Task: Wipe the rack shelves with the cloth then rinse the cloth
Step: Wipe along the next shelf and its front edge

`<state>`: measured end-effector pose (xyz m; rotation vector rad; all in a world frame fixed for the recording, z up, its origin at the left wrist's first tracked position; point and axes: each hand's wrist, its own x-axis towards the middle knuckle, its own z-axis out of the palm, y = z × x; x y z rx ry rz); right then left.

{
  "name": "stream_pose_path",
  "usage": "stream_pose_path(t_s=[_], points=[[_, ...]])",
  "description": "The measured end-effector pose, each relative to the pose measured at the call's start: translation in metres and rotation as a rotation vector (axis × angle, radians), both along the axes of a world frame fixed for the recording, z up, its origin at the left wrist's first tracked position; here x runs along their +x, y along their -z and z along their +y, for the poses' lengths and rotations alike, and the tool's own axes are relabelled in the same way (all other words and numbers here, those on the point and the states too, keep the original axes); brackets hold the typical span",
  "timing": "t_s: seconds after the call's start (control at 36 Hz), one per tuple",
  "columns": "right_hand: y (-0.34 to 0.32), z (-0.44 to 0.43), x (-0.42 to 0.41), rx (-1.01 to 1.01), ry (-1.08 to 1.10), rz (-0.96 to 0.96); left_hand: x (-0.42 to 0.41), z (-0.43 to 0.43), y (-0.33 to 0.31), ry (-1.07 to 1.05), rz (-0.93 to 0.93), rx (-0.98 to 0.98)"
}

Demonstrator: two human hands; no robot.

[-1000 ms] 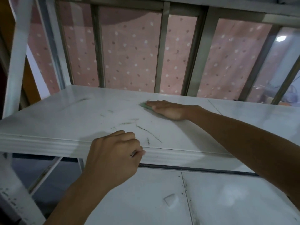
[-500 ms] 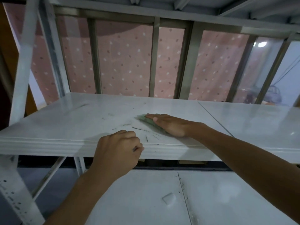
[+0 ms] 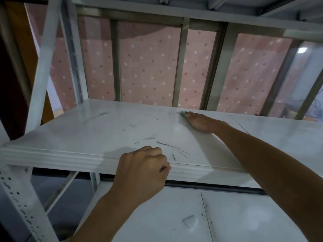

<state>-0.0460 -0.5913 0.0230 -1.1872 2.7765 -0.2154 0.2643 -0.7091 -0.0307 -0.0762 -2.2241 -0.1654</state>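
Note:
A white rack shelf [image 3: 97,133] runs across the middle of the head view, streaked with dark scuff marks near its front edge. My right hand [image 3: 201,122] lies flat on the shelf near its back edge, pressing down a green cloth [image 3: 183,113] of which only a corner shows past the fingertips. My left hand [image 3: 141,170] is curled over the shelf's front lip, gripping it.
A lower white shelf [image 3: 244,217] lies below, with a small pale scrap [image 3: 189,220] on it. Perforated white uprights [image 3: 21,201] stand at the left. Metal window bars [image 3: 180,63] and a pink dotted curtain [image 3: 148,67] are behind the rack. Another shelf [image 3: 174,7] is overhead.
My right hand has slid the cloth from the scuffed middle of the shelf away toward the back edge. My left hand has kept its grip on the front lip.

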Motion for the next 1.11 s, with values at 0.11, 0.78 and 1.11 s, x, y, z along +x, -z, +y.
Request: stream_pose_path(t_s=[0.11,0.78,1.11], points=[[-0.002,-0.027,-0.017,-0.059,0.061,-0.027,0.0,0.0,0.002,0.013,0.015,-0.009],[-0.007,-0.069,0.084,0.011,-0.6,-0.129,0.001,0.006,0.008,-0.025,0.081,-0.025],[-0.004,-0.042,0.124,0.019,-0.71,-0.145,0.002,0.009,0.007,-0.064,0.096,-0.056]])
